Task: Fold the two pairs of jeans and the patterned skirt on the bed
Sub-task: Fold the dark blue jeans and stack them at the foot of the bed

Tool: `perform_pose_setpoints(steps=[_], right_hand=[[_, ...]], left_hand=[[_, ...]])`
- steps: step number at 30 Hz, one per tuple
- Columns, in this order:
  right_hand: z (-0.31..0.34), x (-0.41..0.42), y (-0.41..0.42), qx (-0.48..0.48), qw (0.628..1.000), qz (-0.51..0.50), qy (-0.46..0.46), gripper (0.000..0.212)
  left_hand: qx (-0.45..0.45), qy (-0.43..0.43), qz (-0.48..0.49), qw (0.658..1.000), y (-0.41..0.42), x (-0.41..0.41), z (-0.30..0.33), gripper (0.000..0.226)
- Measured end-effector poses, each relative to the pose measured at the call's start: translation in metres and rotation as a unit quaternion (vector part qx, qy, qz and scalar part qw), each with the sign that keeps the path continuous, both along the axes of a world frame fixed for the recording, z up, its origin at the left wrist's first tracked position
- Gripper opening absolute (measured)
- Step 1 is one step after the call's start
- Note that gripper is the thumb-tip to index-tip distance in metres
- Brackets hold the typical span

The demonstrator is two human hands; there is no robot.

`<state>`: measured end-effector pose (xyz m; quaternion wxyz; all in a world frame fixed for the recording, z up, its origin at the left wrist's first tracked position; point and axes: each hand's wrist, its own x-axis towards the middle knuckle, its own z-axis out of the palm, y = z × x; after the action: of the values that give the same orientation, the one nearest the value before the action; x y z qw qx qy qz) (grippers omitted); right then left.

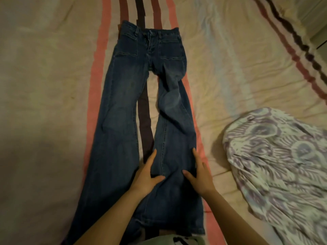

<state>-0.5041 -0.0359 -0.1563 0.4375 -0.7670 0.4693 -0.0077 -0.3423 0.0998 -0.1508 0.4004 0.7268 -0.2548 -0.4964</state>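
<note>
Denim jeans [141,106] lie flat on the bed [44,85], long axis running away from the person; left hand [146,175] and right hand [198,174], fingers straight, press the right-side leg, skirt [276,160] rightward.

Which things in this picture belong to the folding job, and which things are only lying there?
Belong to the job:
- jeans, spread flat, unfolded
- patterned skirt, crumpled at the right
- left hand and right hand, pressing flat on the right leg of the jeans

Only lying there:
- striped bedsheet
- grey cloth at the bottom edge; I cannot tell what it is
</note>
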Motion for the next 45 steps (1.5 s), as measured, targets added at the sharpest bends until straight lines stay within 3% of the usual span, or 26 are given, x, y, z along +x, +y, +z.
perform_pose_setpoints(steps=[5, 10, 16, 22, 26, 30, 35, 39, 42, 45], right_hand=[[0.001, -0.026, 0.028, 0.043, 0.995, 0.035, -0.089, 0.096], [0.007, -0.063, 0.062, 0.023, 0.997, 0.006, -0.068, 0.089], [0.02, -0.093, 0.084, -0.053, 0.99, -0.08, -0.107, 0.072], [0.039, -0.131, 0.102, -0.056, 0.986, -0.108, -0.115, 0.069], [0.033, -0.157, 0.124, -0.032, 0.992, -0.081, -0.088, 0.087], [0.019, -0.168, 0.132, 0.012, 0.998, -0.033, -0.046, 0.092], [0.008, -0.177, 0.13, 0.024, 0.998, 0.03, 0.04, 0.074], [0.017, -0.178, 0.127, -0.004, 0.986, 0.078, 0.15, 0.072], [0.032, -0.161, 0.13, -0.096, 0.977, 0.077, 0.173, 0.073], [0.04, -0.134, 0.143, -0.144, 0.981, 0.109, 0.07, 0.073]], left_hand=[[-0.003, -0.055, -0.029, 0.998, 0.025, -0.029, -0.009, 0.105], [-0.014, -0.128, 0.041, 0.991, 0.05, -0.053, -0.01, 0.092], [-0.054, -0.098, 0.119, 0.987, 0.066, -0.07, 0.007, 0.078], [-0.068, -0.063, 0.138, 0.986, 0.097, -0.109, 0.023, 0.077], [-0.036, -0.054, 0.152, 0.986, 0.127, -0.138, 0.02, 0.078], [0.012, -0.051, 0.16, 0.986, 0.139, -0.156, 0.01, 0.079], [0.052, -0.128, 0.084, 0.987, 0.15, -0.164, -0.005, 0.074], [0.077, -0.164, 0.065, 0.981, 0.156, -0.167, -0.006, 0.081], [0.075, -0.232, 0.132, 0.961, 0.161, -0.162, 0.015, 0.069], [0.054, -0.201, 0.27, 0.94, 0.177, -0.146, 0.036, 0.057]])
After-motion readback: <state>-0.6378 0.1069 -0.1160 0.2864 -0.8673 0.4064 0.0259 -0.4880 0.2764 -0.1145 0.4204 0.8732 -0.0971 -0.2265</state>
